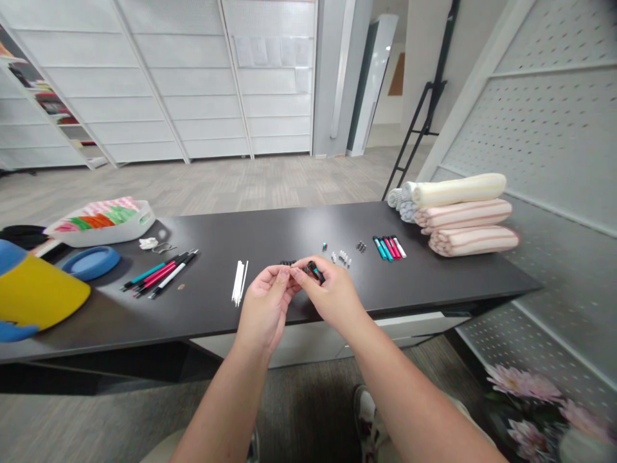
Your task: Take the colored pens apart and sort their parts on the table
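Both hands meet above the front middle of the black table (pixel 434 283). My right hand (pixel 330 292) is closed on a short black pen barrel (pixel 315 271) with a red tip. My left hand (pixel 267 302) pinches its fingertips against the barrel's left end; what it holds there is too small to make out. White refill tubes (pixel 239 281) lie just left of the hands. Small black parts (pixel 288 262), little silver tips (pixel 342 258) and springs (pixel 360 245) lie just behind.
Assembled pens (pixel 161 273) lie at left, coloured pen caps (pixel 389 247) at right. A white basket (pixel 103 225), a blue disc (pixel 91 262) and a yellow-blue object (pixel 33 292) sit far left. Rolled towels (pixel 465 215) are stacked far right. Flowers (pixel 535 399) stand on the floor.
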Action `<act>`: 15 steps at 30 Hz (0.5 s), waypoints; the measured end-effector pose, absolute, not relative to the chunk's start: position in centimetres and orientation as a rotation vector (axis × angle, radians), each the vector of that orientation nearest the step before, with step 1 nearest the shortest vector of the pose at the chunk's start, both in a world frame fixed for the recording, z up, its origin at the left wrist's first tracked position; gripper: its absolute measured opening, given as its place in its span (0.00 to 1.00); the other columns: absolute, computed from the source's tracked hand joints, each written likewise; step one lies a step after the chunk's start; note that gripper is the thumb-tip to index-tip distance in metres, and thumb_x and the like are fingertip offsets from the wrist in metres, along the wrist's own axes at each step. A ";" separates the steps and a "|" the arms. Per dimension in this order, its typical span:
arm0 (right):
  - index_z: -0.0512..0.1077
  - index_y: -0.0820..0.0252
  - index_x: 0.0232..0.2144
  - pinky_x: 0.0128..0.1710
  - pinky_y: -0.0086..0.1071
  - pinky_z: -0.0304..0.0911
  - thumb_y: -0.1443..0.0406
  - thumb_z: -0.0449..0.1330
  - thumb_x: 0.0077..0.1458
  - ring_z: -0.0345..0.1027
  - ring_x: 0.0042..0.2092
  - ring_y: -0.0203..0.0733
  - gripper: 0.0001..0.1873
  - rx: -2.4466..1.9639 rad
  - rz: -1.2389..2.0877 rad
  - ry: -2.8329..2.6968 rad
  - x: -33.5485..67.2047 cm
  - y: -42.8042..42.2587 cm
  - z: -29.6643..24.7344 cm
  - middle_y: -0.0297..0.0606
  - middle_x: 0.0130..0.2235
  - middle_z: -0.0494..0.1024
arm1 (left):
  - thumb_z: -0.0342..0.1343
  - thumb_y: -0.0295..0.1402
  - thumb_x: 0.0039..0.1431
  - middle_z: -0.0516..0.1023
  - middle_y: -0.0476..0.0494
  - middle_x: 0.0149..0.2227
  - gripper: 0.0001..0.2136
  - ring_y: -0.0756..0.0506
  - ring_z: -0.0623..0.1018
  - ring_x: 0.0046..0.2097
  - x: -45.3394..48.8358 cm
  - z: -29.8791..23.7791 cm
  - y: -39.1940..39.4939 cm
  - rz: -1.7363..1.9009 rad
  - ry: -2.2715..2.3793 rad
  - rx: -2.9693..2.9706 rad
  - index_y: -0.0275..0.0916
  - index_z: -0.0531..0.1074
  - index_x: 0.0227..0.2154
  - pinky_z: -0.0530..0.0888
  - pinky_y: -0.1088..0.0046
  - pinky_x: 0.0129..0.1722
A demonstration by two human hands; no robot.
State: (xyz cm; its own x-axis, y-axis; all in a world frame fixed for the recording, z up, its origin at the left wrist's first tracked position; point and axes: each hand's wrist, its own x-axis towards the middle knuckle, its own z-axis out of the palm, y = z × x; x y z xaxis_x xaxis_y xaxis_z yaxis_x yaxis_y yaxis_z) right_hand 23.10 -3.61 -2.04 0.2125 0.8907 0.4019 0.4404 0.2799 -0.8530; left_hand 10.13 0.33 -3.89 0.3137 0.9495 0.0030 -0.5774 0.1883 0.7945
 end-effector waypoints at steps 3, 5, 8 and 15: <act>0.81 0.55 0.38 0.34 0.29 0.65 0.58 0.62 0.64 0.73 0.33 0.38 0.10 -1.356 0.469 -1.403 23.4 -3.8 -1.8 0.33 0.34 0.83 | 0.74 0.36 0.52 0.82 0.41 0.37 0.14 0.49 0.80 0.38 9.8 -4.1 0.7 1.144 0.591 0.767 0.34 0.78 0.35 0.79 0.71 0.45; 0.81 0.56 0.37 0.31 0.29 0.62 0.56 0.62 0.65 0.71 0.30 0.38 0.12 -1.403 0.402 -1.377 24.5 -4.0 -1.2 0.32 0.31 0.81 | 0.75 0.35 0.52 0.81 0.43 0.35 0.14 0.52 0.78 0.35 9.6 -4.1 0.9 1.144 0.618 0.727 0.34 0.78 0.35 0.78 0.75 0.40; 0.81 0.56 0.37 0.29 0.30 0.58 0.53 0.62 0.65 0.69 0.28 0.38 0.14 -1.596 0.195 -1.314 27.2 -4.7 0.1 0.32 0.27 0.79 | 0.76 0.35 0.51 0.81 0.44 0.34 0.14 0.53 0.76 0.33 9.4 -3.9 1.1 1.140 0.646 0.689 0.34 0.79 0.35 0.77 0.77 0.37; 0.80 0.55 0.33 0.29 0.34 0.51 0.53 0.62 0.64 0.74 0.31 0.46 0.14 -2.235 -0.120 -1.489 31.7 -5.7 0.5 0.40 0.29 0.82 | 0.76 0.34 0.49 0.83 0.42 0.36 0.15 0.53 0.77 0.32 9.5 -3.8 0.9 1.131 0.655 0.727 0.34 0.80 0.37 0.77 0.77 0.37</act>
